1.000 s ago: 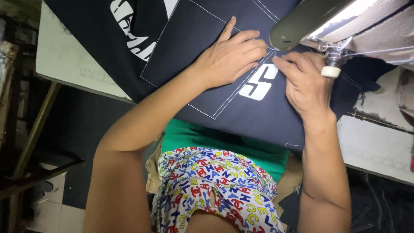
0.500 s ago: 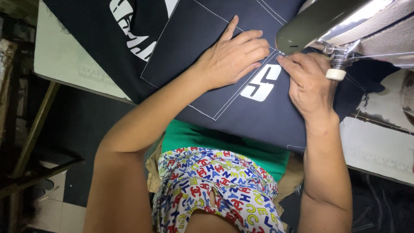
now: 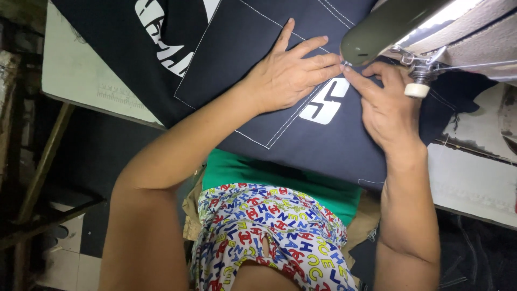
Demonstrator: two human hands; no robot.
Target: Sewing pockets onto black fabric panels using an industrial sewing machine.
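While the left hand (image 3: 288, 75) presses flat, fingers spread, on dark fabric (image 3: 242, 48), the right hand (image 3: 385, 105) pinches it beside those fingertips.

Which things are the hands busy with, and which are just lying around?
In use:
- left hand, flat on the dark fabric
- right hand, fingertips pinching the fabric by the needle area
- sewing machine, over the white-stitched seam

Just there:
- pale table
- wooden frame on the left
- tiled floor
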